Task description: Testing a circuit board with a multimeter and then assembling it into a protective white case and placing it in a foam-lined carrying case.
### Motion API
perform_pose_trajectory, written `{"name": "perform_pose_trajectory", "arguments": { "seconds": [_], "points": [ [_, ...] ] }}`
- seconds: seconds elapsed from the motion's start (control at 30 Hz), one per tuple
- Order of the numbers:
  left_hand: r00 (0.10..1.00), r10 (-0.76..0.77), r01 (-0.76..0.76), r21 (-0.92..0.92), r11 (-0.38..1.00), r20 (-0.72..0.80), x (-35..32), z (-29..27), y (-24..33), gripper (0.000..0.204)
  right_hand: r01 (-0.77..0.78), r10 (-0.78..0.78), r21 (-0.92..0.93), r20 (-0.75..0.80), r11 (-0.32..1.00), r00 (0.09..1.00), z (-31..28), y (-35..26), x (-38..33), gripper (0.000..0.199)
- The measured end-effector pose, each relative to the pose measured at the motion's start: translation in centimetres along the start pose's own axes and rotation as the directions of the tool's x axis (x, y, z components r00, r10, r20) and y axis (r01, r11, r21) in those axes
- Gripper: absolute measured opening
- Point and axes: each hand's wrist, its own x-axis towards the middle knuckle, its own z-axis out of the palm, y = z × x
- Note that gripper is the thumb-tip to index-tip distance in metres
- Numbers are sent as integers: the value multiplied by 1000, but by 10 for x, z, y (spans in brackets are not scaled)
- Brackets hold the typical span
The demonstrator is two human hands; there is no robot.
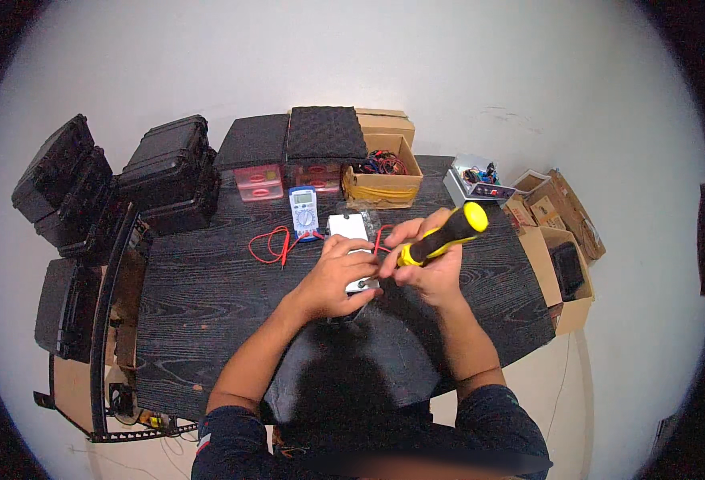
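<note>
White box [347,230] on table [208,320], right of and nearer than multimeter [304,214]; left grip [340,274] curled firmly over it. Right grip [427,264] closed round screwdriver [446,238]. Box looks assembled, dark fasteners [347,217] both ends; remaining turns: cannot tell.

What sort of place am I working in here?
It looks like a small electronics workbench, perhaps for repair or assembly: a multimeter is on the dark table, tangled wires fill an open carton, and your right hand grips a yellow-and-black screwdriver.
</note>
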Motion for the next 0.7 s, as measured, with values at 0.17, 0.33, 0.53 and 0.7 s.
{"name": "perform_pose_trajectory", "arguments": {
  "seconds": [0.17,0.33,0.53,0.7],
  "points": [
    [1000,-21,21,9,1000,7,-2,-2,2,30,-214,226,321,-1,922,974,6,-13,5,47],
    [1000,-9,9,-15,1000,9,0,1,0,31,-199,200,30,-59,980,978,8,-15,0,47],
    [998,-47,49,-29,998,45,1,-1,3,34,-174,184,206,-32,963,982,4,-5,-4,49],
    [997,-62,63,-35,997,47,0,0,1,34,-223,235,111,-113,968,965,20,-20,-1,38]
  ]
}}
